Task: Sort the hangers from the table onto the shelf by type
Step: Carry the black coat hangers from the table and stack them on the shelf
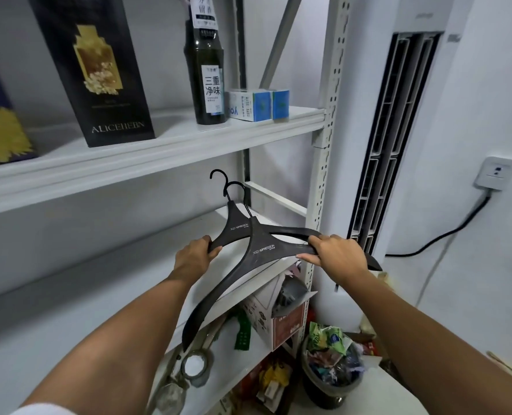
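Two wide black plastic hangers (pixel 260 250) with black hooks and white lettering are held together, one lying over the other, above the front edge of the white middle shelf (pixel 69 310). My left hand (pixel 193 259) grips the left arm of the rear hanger. My right hand (pixel 335 254) grips the right arms of both hangers, thumb underneath. The hooks point up and back toward the shelf's rear corner. The front hanger's left arm slopes down past the shelf edge.
The upper shelf (pixel 159 151) carries a tall black box (pixel 96 70), a dark bottle (pixel 205 76) and small blue-white boxes (pixel 257 104). Below are a cardboard box (pixel 274 316), a tape roll (pixel 195 365) and a full waste bin (pixel 331 366). A white upright post (pixel 326 145) stands right.
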### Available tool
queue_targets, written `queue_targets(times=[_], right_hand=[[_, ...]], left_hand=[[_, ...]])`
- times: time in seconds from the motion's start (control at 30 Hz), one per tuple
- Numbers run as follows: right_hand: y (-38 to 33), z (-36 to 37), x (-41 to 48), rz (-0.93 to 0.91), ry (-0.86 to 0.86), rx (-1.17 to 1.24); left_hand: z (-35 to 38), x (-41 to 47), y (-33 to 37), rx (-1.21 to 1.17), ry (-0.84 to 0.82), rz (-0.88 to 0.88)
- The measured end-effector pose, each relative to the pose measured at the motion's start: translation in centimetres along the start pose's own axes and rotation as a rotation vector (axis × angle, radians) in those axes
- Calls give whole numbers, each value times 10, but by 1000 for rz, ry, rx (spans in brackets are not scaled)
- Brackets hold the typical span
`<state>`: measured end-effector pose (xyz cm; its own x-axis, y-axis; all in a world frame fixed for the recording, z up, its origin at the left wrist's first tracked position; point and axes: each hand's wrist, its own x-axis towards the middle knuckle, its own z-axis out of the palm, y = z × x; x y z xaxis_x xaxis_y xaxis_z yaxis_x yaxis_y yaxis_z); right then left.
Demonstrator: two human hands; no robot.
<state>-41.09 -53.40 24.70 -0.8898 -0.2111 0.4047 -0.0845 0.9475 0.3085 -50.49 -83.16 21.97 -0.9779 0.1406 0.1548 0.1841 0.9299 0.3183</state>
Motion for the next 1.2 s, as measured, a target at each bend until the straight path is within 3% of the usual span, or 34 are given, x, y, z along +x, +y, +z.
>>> queue_targets(times=[0.5,0.67,1.2], right_hand=[[-27,67,94,-160,35,134],[-29,109,124,-187,310,262],[-15,187,172,-298,226,404]], left_hand=[[20,42,-36,59,-25,-266],[28,59,-34,74,-27,-352],[63,103,-33,80,-66,-509]])
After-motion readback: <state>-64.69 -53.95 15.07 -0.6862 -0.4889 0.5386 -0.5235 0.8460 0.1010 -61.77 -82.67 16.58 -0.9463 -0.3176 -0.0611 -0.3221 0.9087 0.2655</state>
